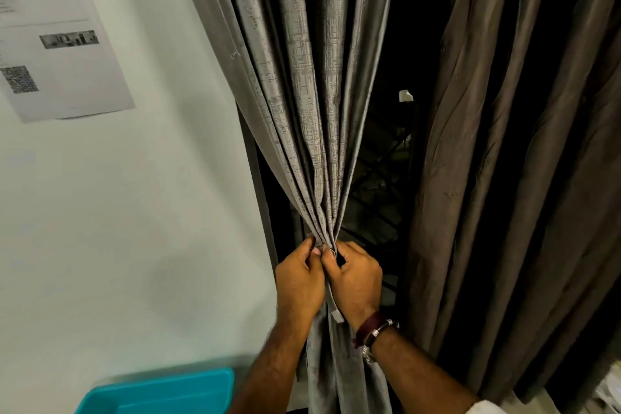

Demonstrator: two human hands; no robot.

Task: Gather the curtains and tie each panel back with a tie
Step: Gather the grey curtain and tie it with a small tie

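Both hands (327, 276) around gathered curtain (312, 131)

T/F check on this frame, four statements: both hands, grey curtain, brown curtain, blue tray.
1. Both hands grip the gathered grey curtain: left hand, right hand. True.
2. The brown curtain is already tied back. False: it hangs loose, no tie on it.
3. A tie strip hangs down between the hands. True.
4. The blue tray sits right of the brown curtain. False: it is at lower left, by the wall.
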